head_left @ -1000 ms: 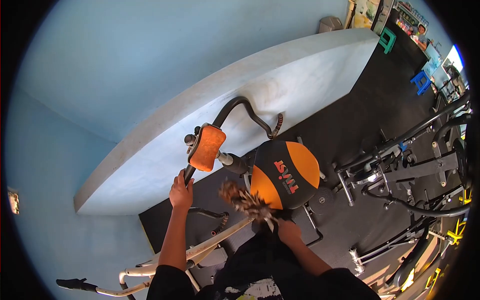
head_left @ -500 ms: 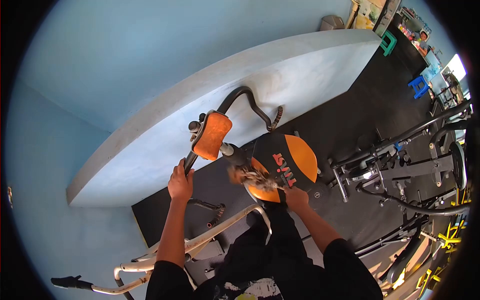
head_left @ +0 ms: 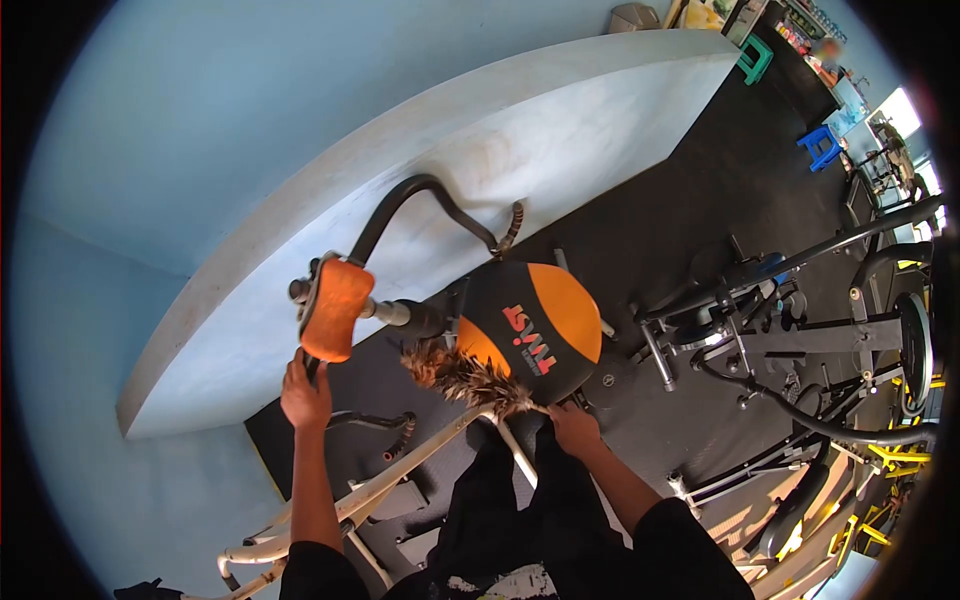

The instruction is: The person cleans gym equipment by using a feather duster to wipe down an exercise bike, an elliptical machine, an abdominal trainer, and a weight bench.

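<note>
My left hand (head_left: 306, 393) is wrapped round the black bar of an exercise machine, just below its orange backrest pad (head_left: 337, 311). In my right hand (head_left: 575, 428) is the thin handle of a brown feather duster (head_left: 468, 384). The duster's feathers point left and overlap the near edge of the machine's round seat (head_left: 530, 335), which is black and orange with "TWIST" lettering. A curved black handlebar (head_left: 425, 183) rises behind the pad. Below the duster, a cream metal frame (head_left: 420, 452) crosses in front of my legs.
A low, curved pale wall (head_left: 560, 110) stands behind the machine. To the right is a black weight machine (head_left: 800, 340) with long bars. Farther off are a green stool (head_left: 755, 60), a blue stool (head_left: 820, 148) and a person (head_left: 826, 60) by a counter. Dark matting covers the floor.
The feather duster has swung down and left, from over the seat to its near edge, its feathers now less blurred. The camera view has shifted; my left hand stays on the bar.
</note>
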Tool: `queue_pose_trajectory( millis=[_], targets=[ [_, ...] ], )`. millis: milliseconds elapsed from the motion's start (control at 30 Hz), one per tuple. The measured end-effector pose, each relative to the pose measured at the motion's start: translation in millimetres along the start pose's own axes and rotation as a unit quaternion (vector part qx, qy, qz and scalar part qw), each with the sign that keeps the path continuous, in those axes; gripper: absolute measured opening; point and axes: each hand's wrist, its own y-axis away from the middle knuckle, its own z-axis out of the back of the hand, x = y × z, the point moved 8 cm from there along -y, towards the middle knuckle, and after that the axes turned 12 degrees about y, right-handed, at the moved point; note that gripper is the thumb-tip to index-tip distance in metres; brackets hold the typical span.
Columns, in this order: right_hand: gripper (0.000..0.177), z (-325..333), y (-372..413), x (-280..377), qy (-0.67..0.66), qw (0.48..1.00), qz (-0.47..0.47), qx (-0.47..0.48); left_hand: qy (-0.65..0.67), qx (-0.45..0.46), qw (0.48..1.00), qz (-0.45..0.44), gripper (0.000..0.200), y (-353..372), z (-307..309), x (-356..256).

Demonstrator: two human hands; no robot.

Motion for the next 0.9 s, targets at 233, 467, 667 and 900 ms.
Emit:
queue_pose_trajectory(
  millis=[233, 467, 667, 900],
  targets=[
    [0.02, -31.3, -10.3, -57.3, 0.028, 0.996, 0.066, 0.044, -0.082, -0.128, 0.988, 0.013, 0.052, 17.7, -1.2, -1.1],
    [0.018, -80.7, -96.1, -118.0, 0.011, 0.989, 0.146, -0.013, 0.093, -0.169, 0.979, 0.06, 0.058, 90.6, -80.0, -56.4],
    [0.02, -59.6, -167.9, -201.7, -0.05, 0.987, -0.106, -0.107, 0.325, 0.205, 0.872, 0.305, 0.058, 240.6, -312.4, -62.7],
    [0.023, -82.9, -156.0, -179.6, -0.11, 0.989, -0.059, -0.078, 0.416, 0.17, 0.783, 0.429, 0.06, 300.7, -386.6, -107.3]
  ],
)
